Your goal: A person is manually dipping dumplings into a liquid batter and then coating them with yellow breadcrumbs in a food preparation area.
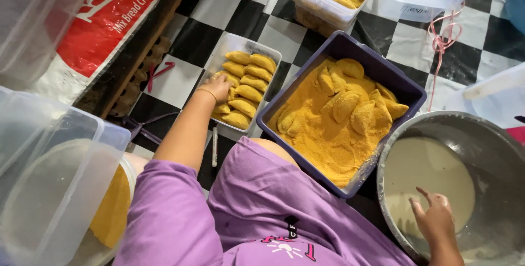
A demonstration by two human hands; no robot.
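Clear rect. plastic container (240,44) on the checkered floor, filled w/ breaded half-moon pastries (247,83), golden-orange, lying flat, packed in two rough rows. Left hand (217,87) rests on the pieces at the container's near-left side, fingers curled down. Steel bowl (495,151) at lower right holds pale cream batter (424,176), shallow pool; right hand (435,217) over its near rim, fingers wet w/ batter, spread loosely.
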